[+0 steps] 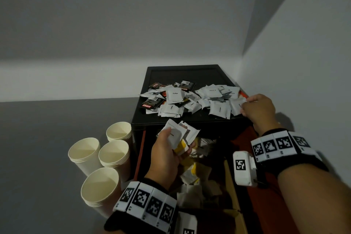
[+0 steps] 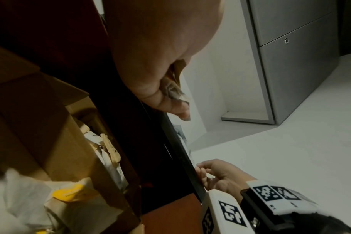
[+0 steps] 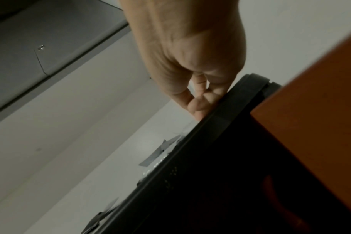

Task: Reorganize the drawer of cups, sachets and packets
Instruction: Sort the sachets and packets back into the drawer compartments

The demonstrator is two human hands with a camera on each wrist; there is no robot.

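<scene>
My left hand point(image 1: 168, 153) grips a bunch of white and yellow sachets point(image 1: 179, 132) above the open drawer point(image 1: 197, 182), which holds more loose sachets. The left wrist view shows that hand point(image 2: 160, 63) with crumpled sachet edges point(image 2: 176, 90) poking out of its fingers. A pile of white coffee and creamer sachets and dark packets point(image 1: 190, 99) lies on the black cabinet top point(image 1: 190, 75). My right hand point(image 1: 258, 108) is at the top's right edge and pinches a white sachet point(image 1: 236, 105) from the pile. In the right wrist view its curled fingers point(image 3: 198, 101) touch the black rim point(image 3: 240, 98).
Several stacks of cream paper cups point(image 1: 114, 152) stand on the grey surface left of the cabinet. A cardboard divider point(image 1: 230, 186) runs along the drawer's right side. White walls close in behind and to the right. An orange-brown panel point(image 3: 310, 110) sits beside the black top.
</scene>
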